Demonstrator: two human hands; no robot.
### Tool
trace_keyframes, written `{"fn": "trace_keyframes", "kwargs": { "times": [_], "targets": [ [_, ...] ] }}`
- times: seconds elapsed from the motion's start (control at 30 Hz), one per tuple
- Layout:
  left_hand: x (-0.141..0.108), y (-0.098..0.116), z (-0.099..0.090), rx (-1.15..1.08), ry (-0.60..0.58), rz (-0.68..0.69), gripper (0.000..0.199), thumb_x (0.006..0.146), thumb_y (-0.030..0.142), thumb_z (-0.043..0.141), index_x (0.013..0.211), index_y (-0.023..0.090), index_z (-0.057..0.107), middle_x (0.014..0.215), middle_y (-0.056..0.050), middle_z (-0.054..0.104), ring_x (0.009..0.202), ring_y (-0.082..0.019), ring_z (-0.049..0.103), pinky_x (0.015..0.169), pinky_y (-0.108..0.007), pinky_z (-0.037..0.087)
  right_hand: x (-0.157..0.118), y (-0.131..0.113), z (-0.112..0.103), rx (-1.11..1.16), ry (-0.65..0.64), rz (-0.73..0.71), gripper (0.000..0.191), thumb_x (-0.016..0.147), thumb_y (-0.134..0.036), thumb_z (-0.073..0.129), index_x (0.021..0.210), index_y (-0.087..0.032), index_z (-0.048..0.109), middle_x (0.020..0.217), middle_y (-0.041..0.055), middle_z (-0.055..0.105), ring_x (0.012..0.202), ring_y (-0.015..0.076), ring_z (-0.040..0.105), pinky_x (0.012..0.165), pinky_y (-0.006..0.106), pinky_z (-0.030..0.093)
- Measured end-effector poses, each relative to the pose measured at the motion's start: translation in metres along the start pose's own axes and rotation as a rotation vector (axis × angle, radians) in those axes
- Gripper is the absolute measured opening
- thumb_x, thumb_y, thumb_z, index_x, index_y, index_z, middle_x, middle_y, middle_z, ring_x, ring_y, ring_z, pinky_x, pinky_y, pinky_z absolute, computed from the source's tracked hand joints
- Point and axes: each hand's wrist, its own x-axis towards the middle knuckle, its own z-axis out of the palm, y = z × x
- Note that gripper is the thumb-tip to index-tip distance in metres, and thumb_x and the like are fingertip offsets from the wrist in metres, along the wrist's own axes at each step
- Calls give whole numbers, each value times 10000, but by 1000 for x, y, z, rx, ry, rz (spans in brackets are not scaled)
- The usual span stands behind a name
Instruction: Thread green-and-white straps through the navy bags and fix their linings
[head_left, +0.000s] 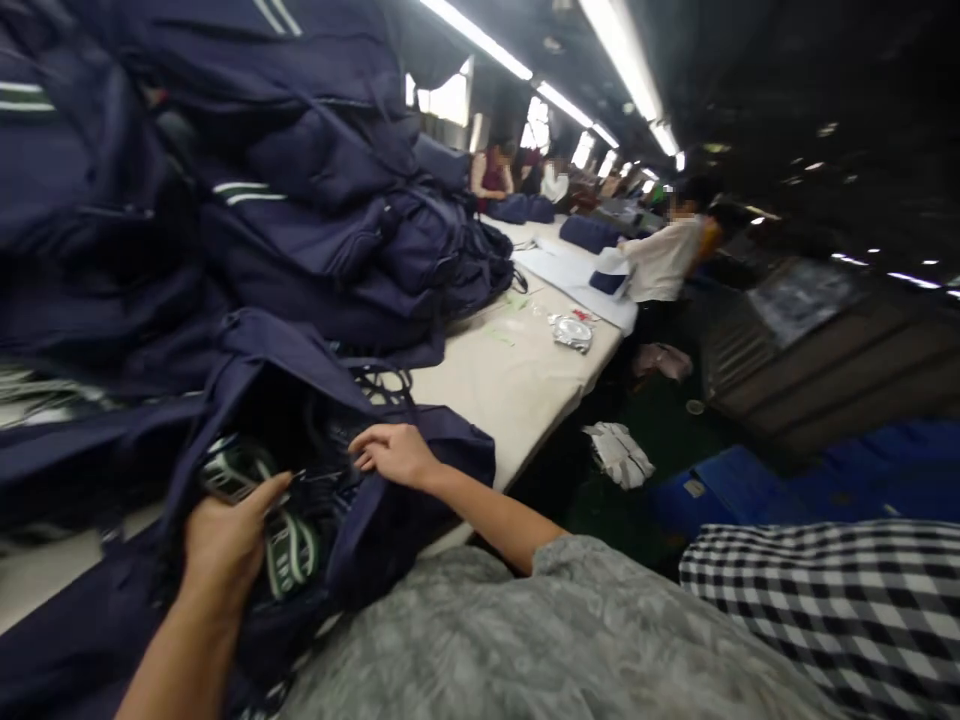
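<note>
An unzipped-looking navy bag (247,345) lies in front of me on the table, with its dark inside showing. A green and white lettered patch (291,555) shows in the opening. My left hand (225,530) is closed on the bag's fabric beside this patch, thumb on top and fingers mostly hidden. A small dark tip shows by the thumb, too blurred to name. At the opening's right side, my right hand (397,455) has its fingers curled together. Whatever they pinch, if anything, is hidden. Black straps (382,380) lie just beyond it.
A tall heap of navy bags (315,200) with white stripes fills the left. The pale table (502,370) runs away from me, with a silvery roll (571,333) near its edge. Co-workers (664,250) stand farther along. Blue bins (750,490) and checked cloth (825,590) are at right.
</note>
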Motion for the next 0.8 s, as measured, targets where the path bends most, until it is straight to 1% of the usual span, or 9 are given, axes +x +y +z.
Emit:
{"fn": "trace_keyframes", "kwargs": {
  "times": [0.1, 0.17, 0.27, 0.33, 0.37, 0.47, 0.57, 0.63, 0.8],
  "targets": [
    [2, -2, -5, -99, -2, -55, 512, 447, 308, 835, 906, 163, 660, 927, -23, 672, 833, -212, 634, 915, -419, 506, -19, 3, -1, -209, 220, -255, 202, 900, -166, 482, 940, -177, 680, 903, 31, 667, 827, 130, 656, 828, 265, 536],
    [4, 5, -3, -77, -6, -46, 507, 459, 342, 831, 901, 168, 654, 916, -25, 671, 822, -207, 632, 887, -398, 512, -30, 8, 0, -335, 372, -342, 210, 863, -247, 592, 1050, -180, 659, 1028, 61, 640, 966, 166, 618, 920, 298, 508],
    [3, 19, 0, 108, 8, 43, 464, 503, 394, 818, 879, 172, 661, 896, -37, 671, 838, -230, 631, 850, -394, 506, -31, 14, 1, -311, 503, -254, 669, 699, -338, 786, 1295, -169, 533, 1167, 100, 579, 1037, 191, 577, 949, 332, 499],
    [2, 28, 2, 268, -11, 148, 429, 549, 431, 798, 868, 180, 656, 883, -40, 668, 853, -246, 629, 825, -386, 496, -25, 16, -1, -153, 401, -96, 836, 625, -378, 837, 1353, -164, 486, 1177, 105, 593, 973, 182, 604, 883, 326, 523],
    [3, 32, 3, 335, -40, 206, 409, 573, 442, 784, 860, 186, 644, 865, -37, 662, 845, -247, 626, 806, -375, 491, -22, 17, -3, -70, 287, -25, 797, 619, -390, 838, 1316, -157, 527, 1138, 97, 623, 929, 176, 621, 840, 315, 531],
    [13, 41, 11, 496, -200, 420, 330, 665, 426, 716, 877, 208, 588, 817, -15, 632, 798, -223, 607, 740, -322, 466, -15, 16, -8, 35, -12, 74, 450, 651, -373, 808, 1009, -127, 692, 903, 46, 695, 819, 176, 645, 750, 287, 525],
    [30, 53, 20, 763, -359, 680, 213, 791, 352, 594, 943, 215, 538, 838, -15, 602, 780, -195, 584, 720, -289, 425, -15, 13, -9, -20, -20, 71, 259, 647, -300, 786, 830, -130, 714, 758, 7, 684, 755, 171, 639, 706, 268, 506],
    [42, 63, 26, 922, -394, 798, 152, 826, 288, 534, 951, 204, 520, 851, -32, 567, 793, -198, 560, 729, -287, 401, -16, 9, -8, -48, -2, 62, 209, 633, -255, 774, 790, -134, 708, 730, -3, 675, 740, 167, 633, 683, 254, 495],
    [64, 87, 39, 1060, -407, 875, 193, 792, 179, 520, 982, 188, 549, 820, -40, 479, 778, -208, 498, 739, -293, 368, -20, -6, -14, 30, 7, 83, 121, 609, -172, 716, 704, -134, 651, 673, -17, 635, 642, 133, 588, 603, 225, 463]
  ]
}}
